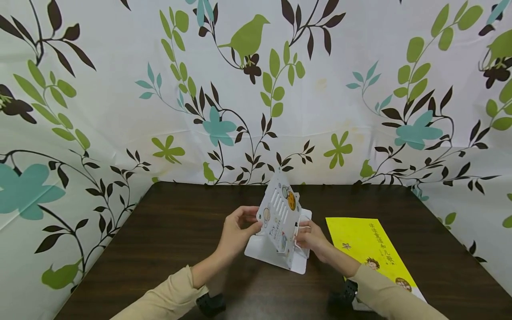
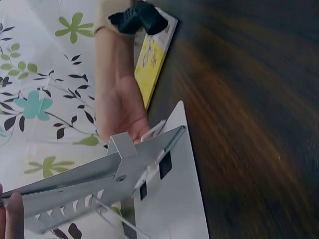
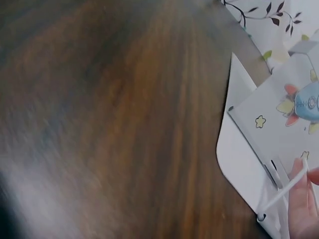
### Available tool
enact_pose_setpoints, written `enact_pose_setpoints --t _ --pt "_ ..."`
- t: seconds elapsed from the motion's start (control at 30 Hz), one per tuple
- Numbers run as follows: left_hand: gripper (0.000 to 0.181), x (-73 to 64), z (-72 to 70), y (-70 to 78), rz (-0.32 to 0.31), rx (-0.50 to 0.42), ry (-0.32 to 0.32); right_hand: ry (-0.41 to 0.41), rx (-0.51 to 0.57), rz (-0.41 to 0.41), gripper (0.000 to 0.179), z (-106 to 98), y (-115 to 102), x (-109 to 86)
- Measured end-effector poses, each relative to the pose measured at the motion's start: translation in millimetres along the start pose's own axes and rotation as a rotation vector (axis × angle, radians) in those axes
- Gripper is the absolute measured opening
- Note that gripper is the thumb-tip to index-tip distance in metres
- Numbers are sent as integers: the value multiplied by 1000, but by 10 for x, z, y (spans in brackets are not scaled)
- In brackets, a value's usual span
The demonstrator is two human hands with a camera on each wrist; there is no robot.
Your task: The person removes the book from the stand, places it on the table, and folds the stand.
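A white metal book stand (image 1: 276,218) with cartoon prints and slots stands on the table, its panel tilted up from a flat base plate (image 1: 258,253). My left hand (image 1: 237,229) pinches the panel's left edge between thumb and fingers. At the other side, my right hand (image 1: 314,240) holds a thin white wire arm (image 3: 284,192) of the stand with its fingertips. The back of the panel (image 2: 84,179) shows in the left wrist view, along with a wire prop (image 2: 112,219) between panel and base.
A yellow book (image 1: 374,249) with cartoon figures lies on the dark wooden table (image 1: 180,222) to the right, partly under my right forearm. A patterned cloth (image 1: 120,111) hangs behind the table's far edge. Dark straps circle both wrists.
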State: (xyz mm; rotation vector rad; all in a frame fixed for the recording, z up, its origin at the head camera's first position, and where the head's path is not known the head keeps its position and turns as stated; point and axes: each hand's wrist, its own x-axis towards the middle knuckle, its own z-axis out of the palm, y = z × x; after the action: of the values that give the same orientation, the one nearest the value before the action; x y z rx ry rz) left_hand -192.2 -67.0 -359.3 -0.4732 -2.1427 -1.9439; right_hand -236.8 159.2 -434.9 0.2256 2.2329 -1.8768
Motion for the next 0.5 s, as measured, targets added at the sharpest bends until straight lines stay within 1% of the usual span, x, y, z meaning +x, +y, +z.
enact_pose_setpoints --t 0.17,0.33,0.5 --pt "30 -21 75 20 8 -22 -10 -19 -21 -6 41 -69 -5 62" --pt "31 -22 137 16 15 -27 -11 -55 -38 -19 41 -130 -16 102" --pt "31 -22 192 1 1 -37 -20 -86 -84 -21 42 -187 -27 130"
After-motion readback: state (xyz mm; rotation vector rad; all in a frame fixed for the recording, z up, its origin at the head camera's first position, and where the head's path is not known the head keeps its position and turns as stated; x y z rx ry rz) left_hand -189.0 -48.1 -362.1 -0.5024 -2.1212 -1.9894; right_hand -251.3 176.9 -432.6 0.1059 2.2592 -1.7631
